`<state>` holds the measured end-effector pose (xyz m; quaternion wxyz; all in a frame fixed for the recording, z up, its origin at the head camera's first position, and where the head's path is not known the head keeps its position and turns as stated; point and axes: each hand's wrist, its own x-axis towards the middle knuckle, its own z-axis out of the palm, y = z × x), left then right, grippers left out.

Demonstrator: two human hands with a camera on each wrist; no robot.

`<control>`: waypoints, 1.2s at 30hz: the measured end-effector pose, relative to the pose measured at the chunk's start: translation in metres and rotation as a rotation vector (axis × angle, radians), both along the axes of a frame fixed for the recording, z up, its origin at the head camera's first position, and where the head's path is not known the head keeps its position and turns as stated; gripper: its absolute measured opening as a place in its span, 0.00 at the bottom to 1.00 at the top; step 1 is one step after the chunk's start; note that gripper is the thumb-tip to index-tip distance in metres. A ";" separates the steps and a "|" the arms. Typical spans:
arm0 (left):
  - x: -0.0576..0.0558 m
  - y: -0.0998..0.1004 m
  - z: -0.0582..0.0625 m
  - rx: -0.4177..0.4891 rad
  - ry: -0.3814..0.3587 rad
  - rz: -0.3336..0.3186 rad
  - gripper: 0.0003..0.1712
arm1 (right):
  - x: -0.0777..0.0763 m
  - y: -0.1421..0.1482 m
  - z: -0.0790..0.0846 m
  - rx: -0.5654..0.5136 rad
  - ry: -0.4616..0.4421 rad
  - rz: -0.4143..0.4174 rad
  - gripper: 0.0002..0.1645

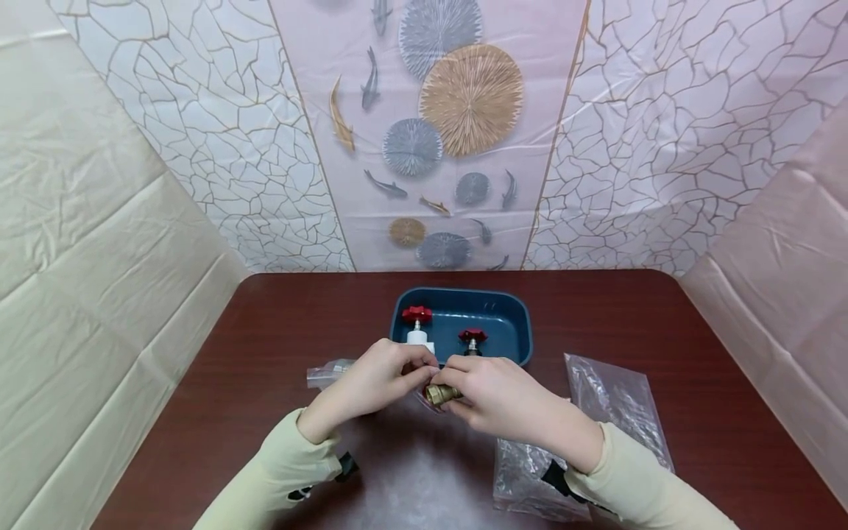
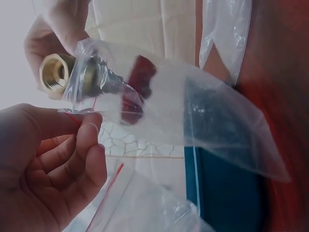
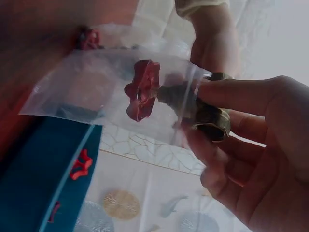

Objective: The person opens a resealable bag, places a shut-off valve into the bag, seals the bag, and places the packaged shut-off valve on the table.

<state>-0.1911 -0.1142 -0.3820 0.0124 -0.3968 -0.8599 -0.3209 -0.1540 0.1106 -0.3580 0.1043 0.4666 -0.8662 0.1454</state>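
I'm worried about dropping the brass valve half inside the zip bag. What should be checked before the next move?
1. Brass valve held: ok, the right hand grips it.
2. Zip bag steadied: ok, the left hand pinches it near its mouth.
3. Valve wholly in or out of the bag: not ok, the red handwheel is inside while the threaded end sticks out.
4. Blue tray nearby: ok, just beyond the hands, with a white valve in it.
5. Bag free of tears: cannot tell, the film is too blurred.
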 end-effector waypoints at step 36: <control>0.007 0.011 -0.045 -0.210 0.211 0.014 0.06 | 0.005 -0.009 -0.062 0.009 0.046 -0.176 0.11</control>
